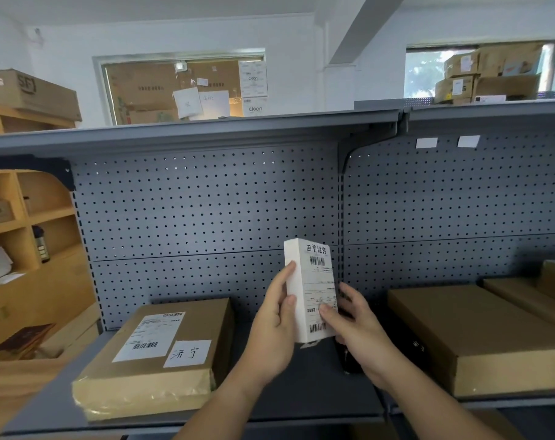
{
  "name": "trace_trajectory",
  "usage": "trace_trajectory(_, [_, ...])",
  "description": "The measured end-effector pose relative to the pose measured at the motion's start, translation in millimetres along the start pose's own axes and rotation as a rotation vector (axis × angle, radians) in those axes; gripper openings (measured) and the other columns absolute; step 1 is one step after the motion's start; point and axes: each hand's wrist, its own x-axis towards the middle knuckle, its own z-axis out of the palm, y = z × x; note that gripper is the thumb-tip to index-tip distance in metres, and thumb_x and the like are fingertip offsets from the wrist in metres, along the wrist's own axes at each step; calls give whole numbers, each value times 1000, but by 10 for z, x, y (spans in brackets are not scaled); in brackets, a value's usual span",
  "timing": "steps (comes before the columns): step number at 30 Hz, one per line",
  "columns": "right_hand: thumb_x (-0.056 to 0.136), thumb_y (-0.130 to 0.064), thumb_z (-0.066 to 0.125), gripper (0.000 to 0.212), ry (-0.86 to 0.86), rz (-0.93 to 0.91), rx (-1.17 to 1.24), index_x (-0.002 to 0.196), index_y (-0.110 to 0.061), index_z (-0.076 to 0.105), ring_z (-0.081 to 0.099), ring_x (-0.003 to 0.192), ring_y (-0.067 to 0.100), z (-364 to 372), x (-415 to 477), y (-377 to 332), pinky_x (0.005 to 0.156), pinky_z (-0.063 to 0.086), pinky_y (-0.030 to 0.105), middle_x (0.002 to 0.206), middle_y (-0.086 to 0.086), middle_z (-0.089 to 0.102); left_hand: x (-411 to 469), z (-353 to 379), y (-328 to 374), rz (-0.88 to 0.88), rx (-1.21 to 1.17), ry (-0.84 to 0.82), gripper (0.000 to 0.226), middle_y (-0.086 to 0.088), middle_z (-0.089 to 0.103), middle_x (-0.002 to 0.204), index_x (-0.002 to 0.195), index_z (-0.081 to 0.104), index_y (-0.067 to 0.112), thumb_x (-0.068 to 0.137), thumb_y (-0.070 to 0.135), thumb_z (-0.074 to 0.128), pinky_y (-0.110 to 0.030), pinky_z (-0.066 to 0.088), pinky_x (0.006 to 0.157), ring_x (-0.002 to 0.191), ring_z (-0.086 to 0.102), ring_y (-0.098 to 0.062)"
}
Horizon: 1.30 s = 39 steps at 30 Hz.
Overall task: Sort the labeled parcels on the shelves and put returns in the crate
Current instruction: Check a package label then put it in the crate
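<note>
Over shelf (301, 392), left hand (273, 328) and right hand (358, 331) pinch white parcel (311, 281), thumbs seemingly frontal.

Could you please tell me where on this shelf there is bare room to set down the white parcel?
The widest bare patch of shelf lies between the labeled brown parcel on the left and the dark object beside the plain brown parcel. A narrow strip is free left of the labeled parcel. The right side is crowded with parcels.
</note>
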Motion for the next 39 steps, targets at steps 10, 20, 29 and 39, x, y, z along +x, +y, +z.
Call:
trace_trajectory(10, [86, -11, 81, 54, 49, -95, 125, 132, -31, 60, 75, 104, 16, -75, -39, -98, 84, 63, 38, 118, -4, 74, 149, -40, 103, -67, -89, 112, 45, -2, 73, 112, 129, 46, 46, 99, 19, 66, -55, 60, 89, 103, 74, -22])
trace_trajectory(20, [92, -12, 74, 68, 107, -121, 282, 144, -37, 38, 73, 108, 14, -6, -94, -127, 92, 60, 42, 128, -1, 68, 104, 38, 123, -112, -400, 261, 93, -11, 65, 126, 147, 14, 66, 99, 3, 63, -52, 62, 85, 109, 72, -18])
trace_trajectory(29, [93, -2, 69, 52, -43, -157, 100, 132, -35, 58, 73, 106, 19, -321, 79, -515, 85, 58, 38, 117, 1, 76, 209, -288, 144, -61, -178, 304, 57, -2, 62, 127, 131, 43, 51, 93, 20, 73, -45, 55, 101, 118, 63, -20])
trace_trajectory(39, [88, -14, 78, 83, -121, -266, -145, 149, -49, 33, 72, 107, 19, -463, 279, -961, 92, 59, 44, 118, 1, 71, 394, -429, 391, -98, 102, -69, 34, -3, 73, 112, 124, 67, 30, 97, 10, 69, -43, 61, 88, 99, 75, -19])
